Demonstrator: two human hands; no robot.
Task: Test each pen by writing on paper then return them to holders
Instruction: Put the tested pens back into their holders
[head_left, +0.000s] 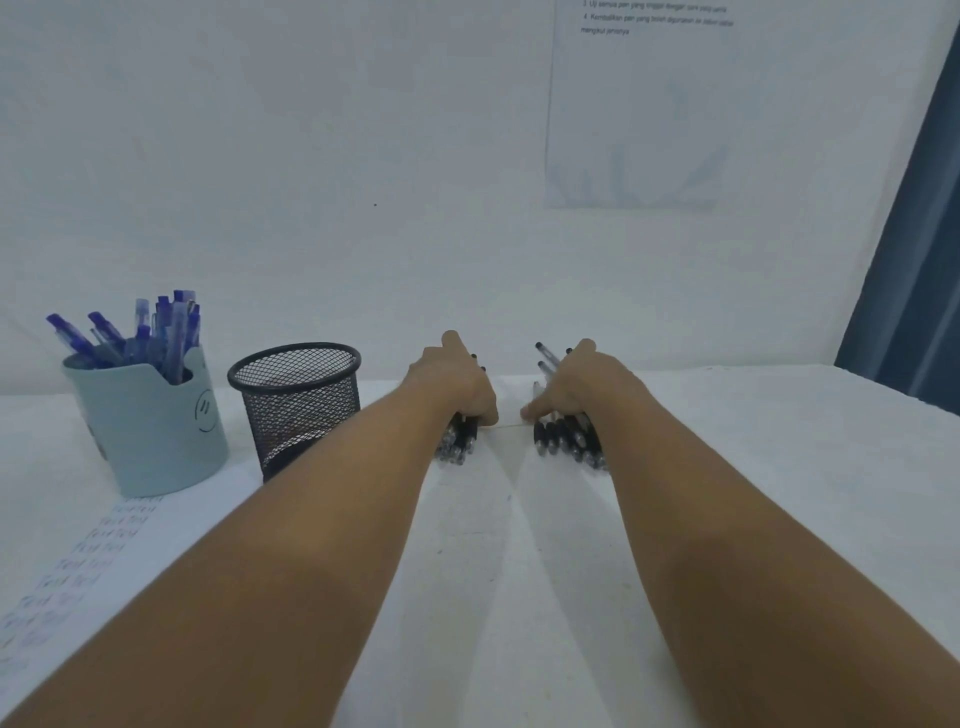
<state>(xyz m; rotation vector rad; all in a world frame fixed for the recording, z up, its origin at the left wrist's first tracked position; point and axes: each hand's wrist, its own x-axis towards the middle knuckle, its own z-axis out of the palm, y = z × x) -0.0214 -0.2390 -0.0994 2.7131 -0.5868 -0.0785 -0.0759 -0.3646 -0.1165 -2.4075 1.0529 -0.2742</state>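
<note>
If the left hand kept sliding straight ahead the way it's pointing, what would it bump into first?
Probably the white wall behind the table. The left hand, gripping black pens, points away from the viewer, with nothing visible between it and the wall, though depth is unclear.

Your white desk (753, 467) carries a pale blue holder (150, 441) of blue pens at far left, a black mesh holder (296, 405) just beside it, a written sheet of paper (78, 566) in front of them, and two bunches of black pens (457, 441) mid-desk.
</note>
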